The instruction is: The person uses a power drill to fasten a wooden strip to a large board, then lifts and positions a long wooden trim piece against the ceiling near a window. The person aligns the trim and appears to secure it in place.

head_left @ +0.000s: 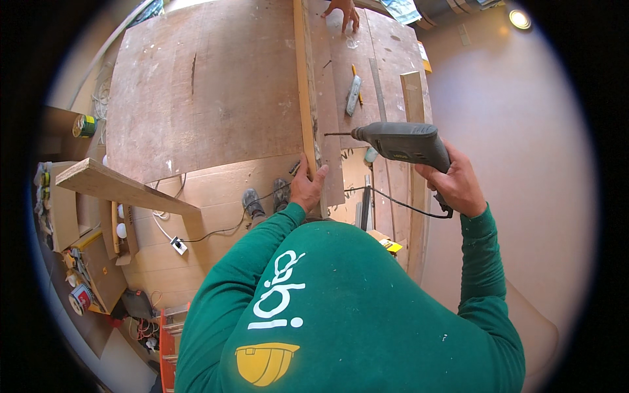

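My right hand (458,180) grips the handle of a dark grey corded power drill (403,141). Its thin drill bit (337,134) points left, with the tip close to the side of a long wooden batten (305,85); whether it touches, I cannot tell. The batten stands on edge across the worktable. Around its near end my left hand (309,187) is closed, thumb on the right side and fingers on the left. At the far end, another person's hand (344,14) rests on the boards beside the batten.
A plywood tabletop (216,85) spreads left of the batten. A utility knife (354,95) and a yellow pencil (360,98) lie to its right. A loose plank (124,187) stands at left. The black cord (413,206) hangs below the drill. An orange ladder (169,344) is at lower left.
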{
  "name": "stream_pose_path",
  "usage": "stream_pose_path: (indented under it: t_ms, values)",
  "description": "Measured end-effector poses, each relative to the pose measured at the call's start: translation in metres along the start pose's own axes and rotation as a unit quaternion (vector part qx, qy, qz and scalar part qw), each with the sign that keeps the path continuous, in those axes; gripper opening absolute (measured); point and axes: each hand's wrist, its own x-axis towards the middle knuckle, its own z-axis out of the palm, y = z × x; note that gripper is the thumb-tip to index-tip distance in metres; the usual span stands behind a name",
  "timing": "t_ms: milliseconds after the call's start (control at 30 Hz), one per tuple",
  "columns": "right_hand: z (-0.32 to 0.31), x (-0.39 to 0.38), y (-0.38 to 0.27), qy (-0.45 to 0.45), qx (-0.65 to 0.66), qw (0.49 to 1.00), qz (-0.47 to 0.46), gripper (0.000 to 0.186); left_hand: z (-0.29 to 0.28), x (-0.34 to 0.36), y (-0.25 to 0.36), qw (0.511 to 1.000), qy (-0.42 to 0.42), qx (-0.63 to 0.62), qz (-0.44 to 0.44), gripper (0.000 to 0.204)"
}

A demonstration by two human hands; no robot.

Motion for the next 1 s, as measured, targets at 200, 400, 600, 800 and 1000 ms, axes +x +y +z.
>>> stream_pose_path:
  t_ms: [200, 400, 600, 800, 1000]
  values:
    - [-0.010, 0.026, -0.011, -0.048, -0.108, 0.988, -0.097, 0.045, 0.001, -0.002, 0.001, 1.000, 0.001, -0.023, 0.010, 0.101]
    - [-0.018, 0.054, -0.031, -0.091, -0.164, 0.974, -0.130, 0.041, 0.000, -0.005, 0.010, 0.998, -0.011, -0.056, 0.004, 0.100]
    - [-0.019, 0.060, -0.035, -0.099, -0.165, 0.975, -0.108, 0.039, 0.001, -0.002, 0.005, 0.999, 0.002, -0.034, 0.015, 0.099]
    - [-0.017, 0.054, -0.042, -0.125, -0.101, 0.986, -0.051, 0.038, 0.001, -0.005, 0.006, 1.000, 0.005, -0.018, 0.019, 0.099]
    - [-0.018, 0.059, -0.044, -0.149, -0.073, 0.985, -0.037, 0.045, 0.001, -0.002, 0.001, 1.000, 0.001, -0.023, 0.019, 0.101]
